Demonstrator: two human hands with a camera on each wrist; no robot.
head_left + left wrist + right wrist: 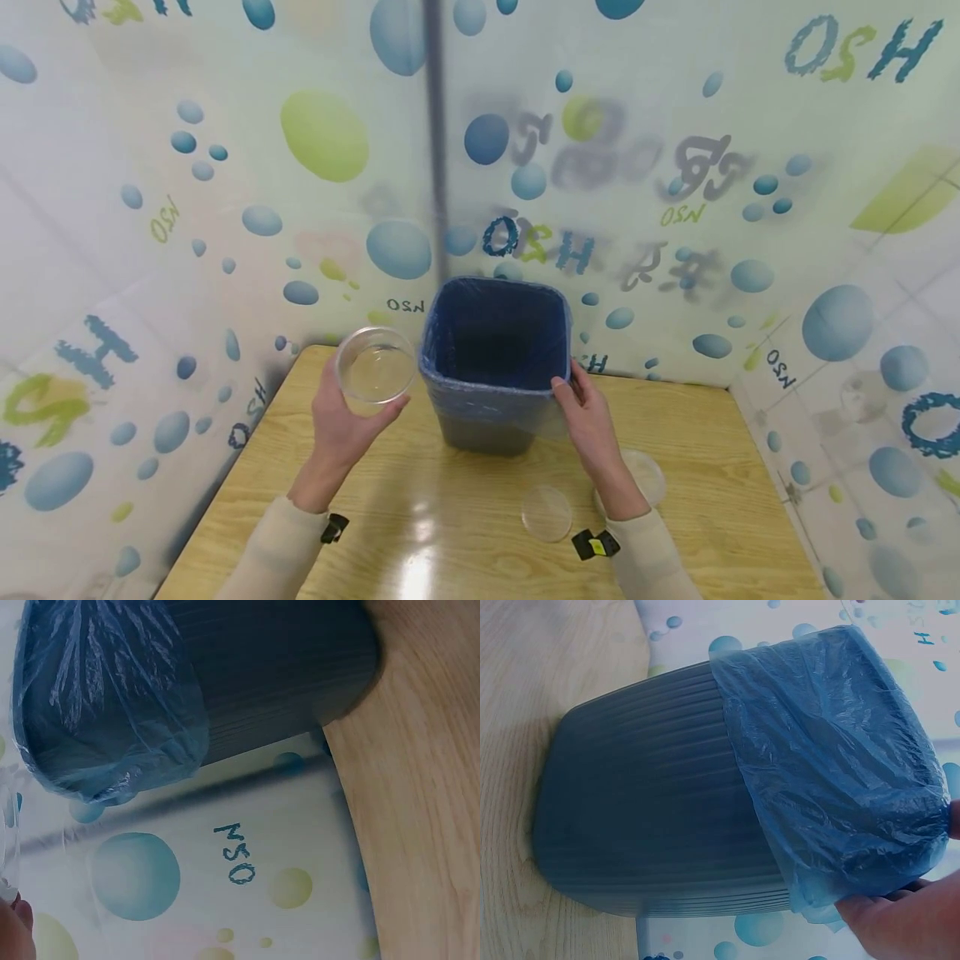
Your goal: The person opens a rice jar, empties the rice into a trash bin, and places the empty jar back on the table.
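My left hand (337, 429) holds a clear round container (377, 367) up beside the bin, thumb on one side and fingers on the other. Only a sliver of that container (9, 847) and a fingertip show at the edge of the left wrist view. A dark ribbed trash bin (483, 429) stands at the middle back of the table, its mouth facing up. A thin blue bag (825, 772) lines it and is folded down over the rim. With thumb and fingers, my right hand (588, 417) grips the bagged rim at its near right corner.
A clear round lid (546, 513) lies on the wooden table (720, 500) in front of the bin. Another clear round piece (647, 475) is partly hidden by my right wrist. Printed curtains (330, 217) close off the back and both sides.
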